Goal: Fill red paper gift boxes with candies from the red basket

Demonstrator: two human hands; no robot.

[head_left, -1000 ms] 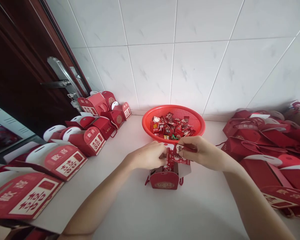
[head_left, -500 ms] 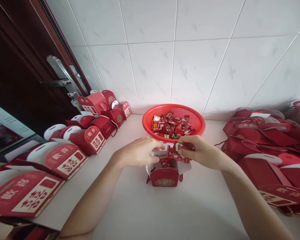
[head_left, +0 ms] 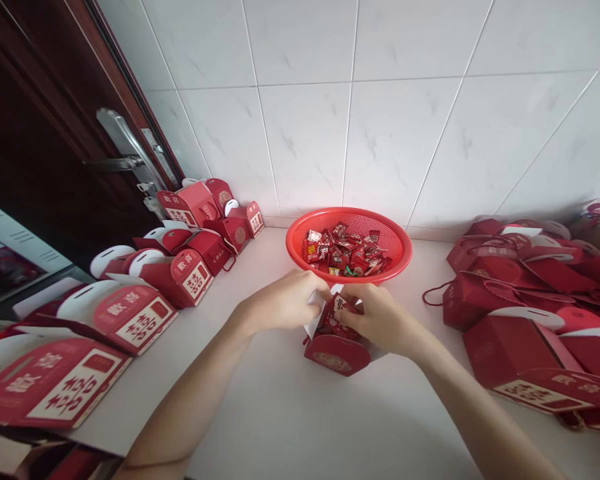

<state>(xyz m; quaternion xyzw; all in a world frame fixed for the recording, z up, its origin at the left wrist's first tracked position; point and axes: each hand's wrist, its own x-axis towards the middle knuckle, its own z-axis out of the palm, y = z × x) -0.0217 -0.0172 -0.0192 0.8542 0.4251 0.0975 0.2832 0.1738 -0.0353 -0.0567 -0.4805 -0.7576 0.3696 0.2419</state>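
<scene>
A small red gift box (head_left: pixel 336 355) with its top flaps open stands before me, turned slightly askew. My left hand (head_left: pixel 291 301) is closed at the box's far left edge, its fingertips partly hidden behind the white flap. Pinched in my right hand (head_left: pixel 383 317) is a red candy packet (head_left: pixel 339 315), held down inside the box opening. Other red wrapping shows under it in the box. Just behind the box, a red plastic basket (head_left: pixel 295 248) holds many wrapped candies (head_left: pixel 347 252), mostly red.
Rows of red gift boxes (head_left: pixel 193 283) with white flaps line the left side of the white table (head_left: pixel 280 413). More red boxes (head_left: pixel 525 353) are heaped at the right. A tiled wall (head_left: pixel 305 147) rises behind, and a dark door (head_left: pixel 40 120) is at the left.
My right hand has moved left and lowered the candy packet into the box. My left hand has closed at the flap, and the box has turned a little.
</scene>
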